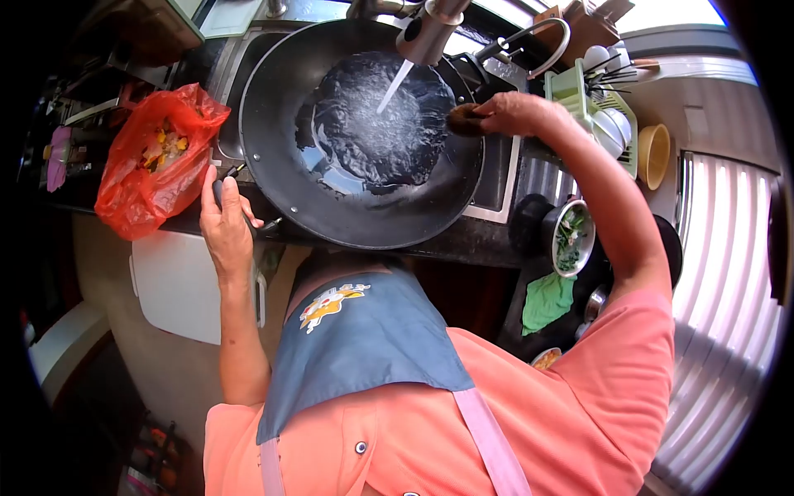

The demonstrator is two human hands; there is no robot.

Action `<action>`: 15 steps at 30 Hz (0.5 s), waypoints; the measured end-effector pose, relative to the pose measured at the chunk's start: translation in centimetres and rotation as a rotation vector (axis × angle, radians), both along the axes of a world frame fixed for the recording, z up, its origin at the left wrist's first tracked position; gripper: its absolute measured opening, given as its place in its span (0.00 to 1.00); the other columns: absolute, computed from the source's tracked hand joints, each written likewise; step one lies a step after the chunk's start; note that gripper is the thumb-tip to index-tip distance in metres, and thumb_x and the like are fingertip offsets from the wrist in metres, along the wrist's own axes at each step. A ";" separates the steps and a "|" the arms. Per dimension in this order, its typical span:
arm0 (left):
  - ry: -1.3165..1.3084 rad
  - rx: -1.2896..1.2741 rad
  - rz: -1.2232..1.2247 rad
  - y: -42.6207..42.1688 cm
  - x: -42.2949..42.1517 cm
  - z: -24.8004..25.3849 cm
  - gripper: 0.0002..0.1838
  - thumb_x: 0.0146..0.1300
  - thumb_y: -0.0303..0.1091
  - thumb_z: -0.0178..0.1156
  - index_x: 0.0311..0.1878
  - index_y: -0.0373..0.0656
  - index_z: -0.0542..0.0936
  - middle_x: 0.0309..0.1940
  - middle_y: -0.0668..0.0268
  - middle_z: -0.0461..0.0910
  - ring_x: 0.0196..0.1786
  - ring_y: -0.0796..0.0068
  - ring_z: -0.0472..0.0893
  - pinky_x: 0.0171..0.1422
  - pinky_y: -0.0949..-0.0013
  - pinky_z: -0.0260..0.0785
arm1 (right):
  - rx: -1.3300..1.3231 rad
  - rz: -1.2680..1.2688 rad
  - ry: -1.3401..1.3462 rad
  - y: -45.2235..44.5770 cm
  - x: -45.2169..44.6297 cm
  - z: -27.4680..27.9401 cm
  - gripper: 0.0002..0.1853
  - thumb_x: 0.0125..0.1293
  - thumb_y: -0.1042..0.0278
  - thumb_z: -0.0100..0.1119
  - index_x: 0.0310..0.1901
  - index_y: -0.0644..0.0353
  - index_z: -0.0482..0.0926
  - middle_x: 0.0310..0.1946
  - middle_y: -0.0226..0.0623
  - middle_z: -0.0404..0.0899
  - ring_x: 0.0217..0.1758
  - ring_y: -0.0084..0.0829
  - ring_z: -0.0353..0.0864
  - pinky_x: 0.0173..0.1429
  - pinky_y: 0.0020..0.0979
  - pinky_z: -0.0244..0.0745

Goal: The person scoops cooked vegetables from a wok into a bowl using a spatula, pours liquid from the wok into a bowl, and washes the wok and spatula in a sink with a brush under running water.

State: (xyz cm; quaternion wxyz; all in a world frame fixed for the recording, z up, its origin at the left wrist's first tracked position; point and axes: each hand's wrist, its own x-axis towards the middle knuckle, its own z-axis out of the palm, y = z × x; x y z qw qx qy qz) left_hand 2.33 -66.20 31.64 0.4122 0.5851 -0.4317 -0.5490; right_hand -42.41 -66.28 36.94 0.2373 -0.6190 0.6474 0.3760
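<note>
A large black wok (273,165) rests over the sink, tilted in view, with water pooled inside. From the metal faucet (426,35) a stream runs into the water (372,124). My left hand (227,217) is wrapped round the wok's black handle (250,225) at the lower left. On the right side, my right hand (504,114) grips a brown scrubber (467,120) against the wok's inner wall near the rim. Part of the scrubber is covered by my fingers.
Left of the wok lies a red plastic bag (136,194) with food scraps. At the right are a green dish rack (567,89) with bowls, a yellow bowl (654,157), a bowl of greens (587,240) and a green cloth (547,302).
</note>
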 end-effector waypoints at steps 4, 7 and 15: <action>0.261 0.141 0.098 0.1 -0.5 0.9 0.28 0.76 0.45 0.55 0.70 0.38 0.65 0.21 0.72 0.69 0.19 0.82 0.70 0.27 0.75 0.72 | 0.049 -0.005 0.036 2.8 3.3 -4.4 0.19 0.74 0.53 0.49 0.61 0.46 0.78 0.49 0.41 0.85 0.53 0.44 0.85 0.55 0.45 0.80; 0.368 0.223 0.055 -0.3 0.1 0.4 0.19 0.76 0.48 0.55 0.57 0.43 0.71 0.21 0.74 0.68 0.18 0.83 0.70 0.25 0.74 0.73 | -0.212 -0.155 -0.090 3.1 4.7 -12.1 0.16 0.75 0.57 0.44 0.57 0.50 0.78 0.48 0.47 0.85 0.51 0.48 0.85 0.52 0.48 0.81; 0.386 0.181 0.010 0.0 0.3 0.1 0.17 0.77 0.48 0.53 0.53 0.43 0.70 0.23 0.73 0.67 0.19 0.84 0.68 0.24 0.75 0.69 | -0.926 -0.069 -0.723 -5.4 18.8 -26.0 0.20 0.77 0.59 0.42 0.65 0.54 0.71 0.36 0.53 0.84 0.35 0.50 0.85 0.40 0.48 0.80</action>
